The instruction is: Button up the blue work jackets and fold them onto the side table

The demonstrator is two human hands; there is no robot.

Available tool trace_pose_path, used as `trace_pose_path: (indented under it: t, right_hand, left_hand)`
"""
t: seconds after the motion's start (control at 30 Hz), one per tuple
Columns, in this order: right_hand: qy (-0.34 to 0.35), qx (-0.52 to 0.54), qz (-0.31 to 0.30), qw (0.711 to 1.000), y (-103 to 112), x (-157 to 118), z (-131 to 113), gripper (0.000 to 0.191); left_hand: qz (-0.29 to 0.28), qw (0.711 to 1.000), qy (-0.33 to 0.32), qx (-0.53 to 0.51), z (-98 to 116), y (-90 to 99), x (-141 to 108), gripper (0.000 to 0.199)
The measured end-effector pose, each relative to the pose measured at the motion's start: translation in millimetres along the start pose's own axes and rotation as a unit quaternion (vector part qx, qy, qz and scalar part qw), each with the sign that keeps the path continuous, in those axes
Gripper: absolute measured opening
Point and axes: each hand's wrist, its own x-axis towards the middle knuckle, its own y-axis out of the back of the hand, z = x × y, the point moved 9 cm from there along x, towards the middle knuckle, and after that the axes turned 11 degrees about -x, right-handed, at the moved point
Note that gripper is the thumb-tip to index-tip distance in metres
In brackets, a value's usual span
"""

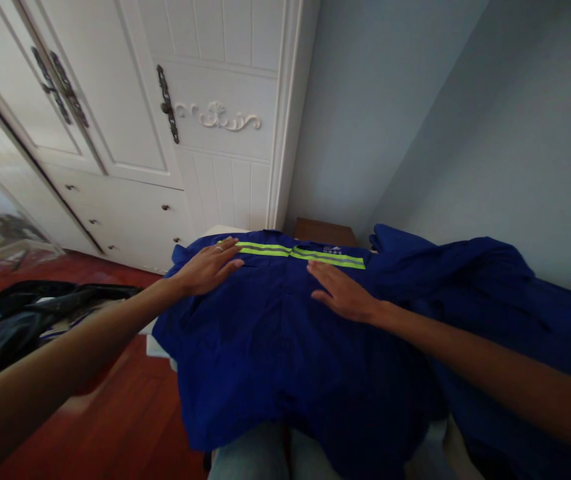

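Observation:
A dark blue work jacket (265, 320) lies spread out in front of me, its front placket facing up and its lower edge hanging over my knees. Across the chest runs a yellow-green reflective strip (260, 250), split at the placket, with small white print above its right half. Flat on the left chest, by the strip's outer end, rests my left hand (212, 267), fingers stretched out and a ring on one finger. My right hand (340, 290) lies on the other side just below the strip, its fingers extended. Neither hand grips anything.
A white wardrobe (225, 180) with dark ornate handles stands ahead. More blue fabric (495, 313) is heaped at the right, near the grey wall (515, 153). An open black bag or suitcase (30, 320) lies on the red wooden floor (130, 413). Behind the jacket shows a brown box-like surface (325, 232).

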Motion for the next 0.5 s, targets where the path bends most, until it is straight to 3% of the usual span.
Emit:
trace_pose_path:
  t: [0.07,0.13,0.23,0.37,0.43,0.5]
  right_hand:
    - [0.093,0.036,-0.050,0.994,-2,-39,-43,0.072]
    - [0.125,0.054,-0.116,0.984,-12,-75,-59,0.072]
    - [0.087,0.058,-0.180,0.978,-26,-110,-41,0.071]
    - [0.054,0.069,-0.204,0.975,-23,-129,-12,0.072]
    - [0.047,0.073,-0.213,0.973,-19,-126,-8,0.074]
    - [0.026,0.073,-0.208,0.975,-14,-113,-10,0.076]
  left_hand:
    - [-0.072,0.997,-0.028,-0.006,11,-20.3,-29,0.070]
    - [-0.124,0.992,-0.039,-0.006,10,-37.3,-52,0.070]
    - [-0.146,0.989,-0.035,-0.003,-6,-45.0,-66,0.069]
    - [-0.155,0.988,-0.012,0.010,-20,-38.3,-61,0.074]
    - [-0.136,0.990,0.009,0.020,-8,-33.8,-58,0.075]
    - [-0.087,0.996,0.009,0.029,24,-31.7,-58,0.074]
